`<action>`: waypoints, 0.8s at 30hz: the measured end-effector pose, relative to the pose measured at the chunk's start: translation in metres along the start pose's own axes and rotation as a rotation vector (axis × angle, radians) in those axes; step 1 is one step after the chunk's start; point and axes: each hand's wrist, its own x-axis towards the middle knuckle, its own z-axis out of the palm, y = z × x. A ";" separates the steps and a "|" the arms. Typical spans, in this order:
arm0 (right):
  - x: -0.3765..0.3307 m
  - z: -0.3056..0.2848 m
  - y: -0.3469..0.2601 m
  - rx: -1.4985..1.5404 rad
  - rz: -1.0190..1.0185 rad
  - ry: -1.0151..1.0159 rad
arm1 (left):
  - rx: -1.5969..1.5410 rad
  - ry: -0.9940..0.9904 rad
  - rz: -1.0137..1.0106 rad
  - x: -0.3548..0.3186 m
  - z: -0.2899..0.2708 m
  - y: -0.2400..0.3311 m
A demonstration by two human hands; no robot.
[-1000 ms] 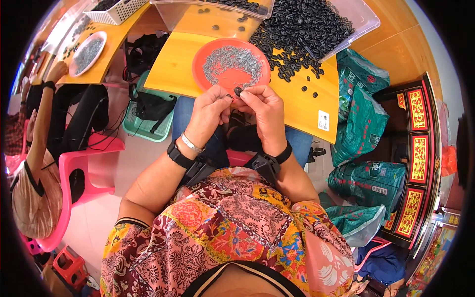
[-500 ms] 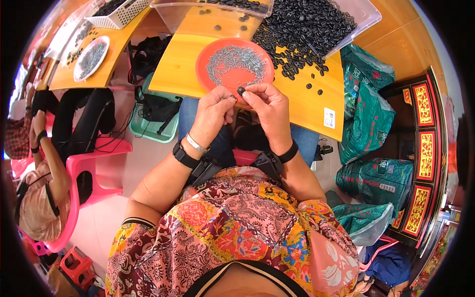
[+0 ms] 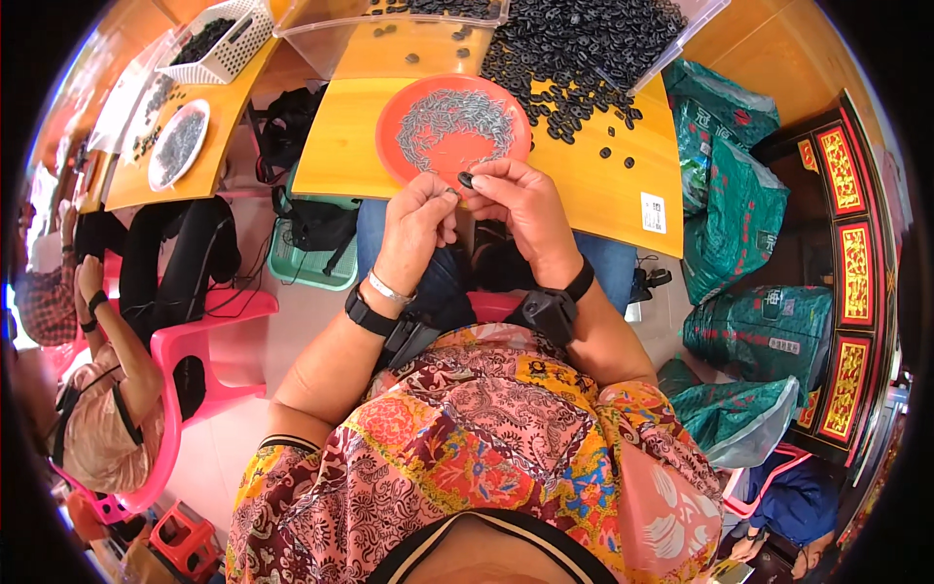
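My right hand [image 3: 528, 216] pinches a small round black piece [image 3: 466, 180] between thumb and forefinger, just past the table's near edge. Close beside it, my left hand [image 3: 416, 226] is closed in a pinch, its fingertips a short way from the black piece. Whatever those left fingers hold is too small to make out. Right beyond both hands sits a red plate [image 3: 387, 146] with many small silvery metal pins [image 3: 425, 125] in it. A large heap of black pieces [image 3: 574, 44] covers the far right of the table [image 3: 336, 161].
Clear plastic bins [image 3: 326, 44] stand at the table's far side. Stuffed green bags [image 3: 739, 219] lie to the right, beside a dark cabinet with red and gold panels [image 3: 856, 273]. At left, another person sits on a pink chair [image 3: 175, 419] near a second table [image 3: 126, 185].
The whole view has shifted slightly. My hands keep the same pinches close together, and the black piece in my right hand looks slightly turned.
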 end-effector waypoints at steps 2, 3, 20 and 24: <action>0.001 -0.002 0.000 0.090 0.065 -0.023 | 0.000 -0.002 0.005 -0.001 0.001 0.001; 0.002 -0.003 0.000 0.124 0.084 -0.036 | 0.001 0.010 0.015 -0.001 0.002 0.002; -0.001 0.002 -0.001 0.095 0.056 -0.053 | -0.025 0.009 0.014 0.000 0.000 0.001; -0.004 0.006 -0.005 -0.117 -0.114 -0.074 | -0.017 -0.001 0.015 0.000 0.000 0.001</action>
